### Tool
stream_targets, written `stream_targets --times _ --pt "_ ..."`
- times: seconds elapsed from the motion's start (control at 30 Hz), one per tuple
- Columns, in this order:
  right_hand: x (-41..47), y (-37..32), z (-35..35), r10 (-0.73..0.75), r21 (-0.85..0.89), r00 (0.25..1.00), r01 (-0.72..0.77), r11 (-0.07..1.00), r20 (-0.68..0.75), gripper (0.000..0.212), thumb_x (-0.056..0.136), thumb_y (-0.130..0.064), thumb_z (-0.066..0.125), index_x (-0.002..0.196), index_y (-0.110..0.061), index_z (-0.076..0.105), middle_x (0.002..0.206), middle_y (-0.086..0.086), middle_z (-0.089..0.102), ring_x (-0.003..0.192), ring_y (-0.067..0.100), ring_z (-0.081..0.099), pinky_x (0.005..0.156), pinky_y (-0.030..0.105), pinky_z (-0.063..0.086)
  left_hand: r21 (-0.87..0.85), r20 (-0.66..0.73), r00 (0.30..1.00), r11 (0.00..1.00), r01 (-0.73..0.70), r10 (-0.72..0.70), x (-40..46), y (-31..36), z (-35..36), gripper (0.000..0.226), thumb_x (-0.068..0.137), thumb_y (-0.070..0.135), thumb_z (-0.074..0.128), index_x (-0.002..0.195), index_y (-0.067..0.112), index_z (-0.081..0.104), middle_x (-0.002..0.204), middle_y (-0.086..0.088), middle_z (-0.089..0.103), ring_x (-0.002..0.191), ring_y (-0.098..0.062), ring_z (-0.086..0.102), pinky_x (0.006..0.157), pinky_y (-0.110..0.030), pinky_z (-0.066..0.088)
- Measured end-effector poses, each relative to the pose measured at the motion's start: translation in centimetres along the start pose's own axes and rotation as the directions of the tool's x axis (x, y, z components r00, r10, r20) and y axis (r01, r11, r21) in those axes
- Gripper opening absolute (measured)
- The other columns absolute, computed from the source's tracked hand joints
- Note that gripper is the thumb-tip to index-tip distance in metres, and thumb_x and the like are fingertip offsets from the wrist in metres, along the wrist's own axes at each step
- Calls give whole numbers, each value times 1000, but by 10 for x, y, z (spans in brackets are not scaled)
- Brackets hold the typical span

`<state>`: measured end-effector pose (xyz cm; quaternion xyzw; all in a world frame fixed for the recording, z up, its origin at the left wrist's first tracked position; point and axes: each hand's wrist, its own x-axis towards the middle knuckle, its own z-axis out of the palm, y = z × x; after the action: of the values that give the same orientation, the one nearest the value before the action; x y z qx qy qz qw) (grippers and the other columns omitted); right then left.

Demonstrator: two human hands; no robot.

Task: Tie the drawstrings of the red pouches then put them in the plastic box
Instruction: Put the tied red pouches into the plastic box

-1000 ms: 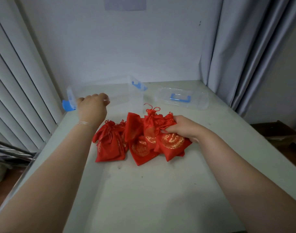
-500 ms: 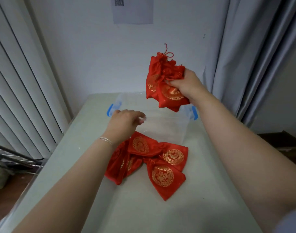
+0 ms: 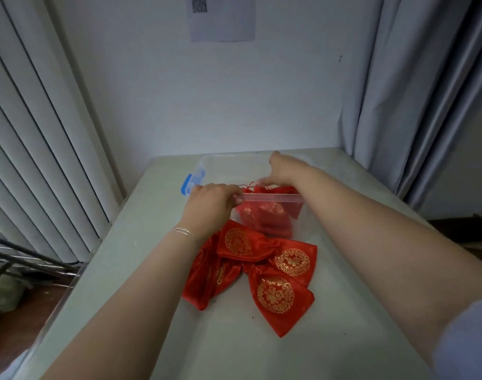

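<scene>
A clear plastic box [image 3: 272, 198] with a blue latch [image 3: 186, 184] stands at the far middle of the pale table. Red pouches [image 3: 264, 216] lie bunched inside it, seen through the near wall. My left hand [image 3: 209, 205] grips the box's near rim at its left end. My right hand [image 3: 285, 171] reaches into the box from the right, fingers stretched down onto the tops of those pouches, thumb raised. Several more red pouches with gold round prints [image 3: 264, 272] lie in a loose pile on the table just in front of the box.
The table [image 3: 141, 270] ends at the wall behind the box. Vertical blinds [image 3: 37, 160] hang on the left and grey curtains [image 3: 415, 105] on the right. A metal frame [image 3: 20, 264] stands off the table's left edge. A paper sheet [image 3: 222, 17] is on the wall.
My right hand has come down from the air and set its bunch of pouches inside the box. My left hand has moved onto the box's near rim.
</scene>
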<state>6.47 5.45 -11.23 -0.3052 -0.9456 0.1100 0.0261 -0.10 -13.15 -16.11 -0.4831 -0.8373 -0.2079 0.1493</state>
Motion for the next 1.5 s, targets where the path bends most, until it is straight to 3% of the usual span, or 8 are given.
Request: stream_targets --times 0.23,0.37,0.5,0.63,0.73,0.9,1.23,1.5 --pt "-63 -12 -9 -202 461 851 445 768 -485 17 91 -34 55 83 -20 60 73 -5 68 66 14 64 72 37 54 -25 -62 997 999 39 -40 9 13 9 29 93 26 55 120 30 64 109 -4 69 103 -27 62 87 -36 41" --pt "-100 -6 3 -331 363 934 356 861 -131 32 86 -55 56 81 -24 63 71 -2 69 64 14 66 67 33 54 -489 -128 987 872 23 -98 -3 9 -9 28 89 22 64 117 25 65 117 5 63 108 -7 53 93 -7 34" --pt "-120 7 40 -342 37 904 344 938 256 93 64 -72 65 141 -39 26 142 1 40 126 22 46 102 36 41 -398 -320 942 917 -42 -96 -34 2 -29 8 89 22 64 93 26 69 92 16 59 91 -5 52 78 -16 37" --pt "-126 7 80 -354 -19 867 384 923 350 119 57 -71 72 139 -55 -13 159 1 -1 141 33 24 110 45 33 -197 214 972 971 137 -94 -57 -13 -39 43 82 55 60 120 34 58 115 9 56 104 -12 56 86 -29 43" --pt "-127 7 92 -345 -71 864 396 915 367 115 63 -56 77 142 -52 -7 155 2 11 135 32 32 104 43 39 18 652 736 974 224 -181 -66 -21 -36 102 69 68 65 150 35 12 150 1 30 135 -22 36 109 -41 33" --pt "-119 8 91 -284 14 907 294 956 311 76 79 -18 68 142 -36 31 134 3 32 109 24 54 87 32 49 119 674 719 986 120 -169 -76 -11 -9 124 64 67 72 148 38 -15 156 6 19 135 -27 26 107 -45 33" --pt "-123 22 70 -252 389 945 156 908 208 28 78 4 56 86 -22 58 70 -2 58 51 9 55 45 19 41 34 599 772 970 240 -212 -69 -12 10 92 67 41 75 141 36 20 130 4 47 119 -25 35 95 -41 41" --pt "-115 27 -53 -272 791 941 321 521 -203 43 76 24 44 91 -12 63 64 -10 69 57 -2 62 59 15 50 -388 530 843 857 339 -94 -54 -21 -17 48 64 19 68 108 31 52 97 3 64 91 -18 62 77 -27 48"
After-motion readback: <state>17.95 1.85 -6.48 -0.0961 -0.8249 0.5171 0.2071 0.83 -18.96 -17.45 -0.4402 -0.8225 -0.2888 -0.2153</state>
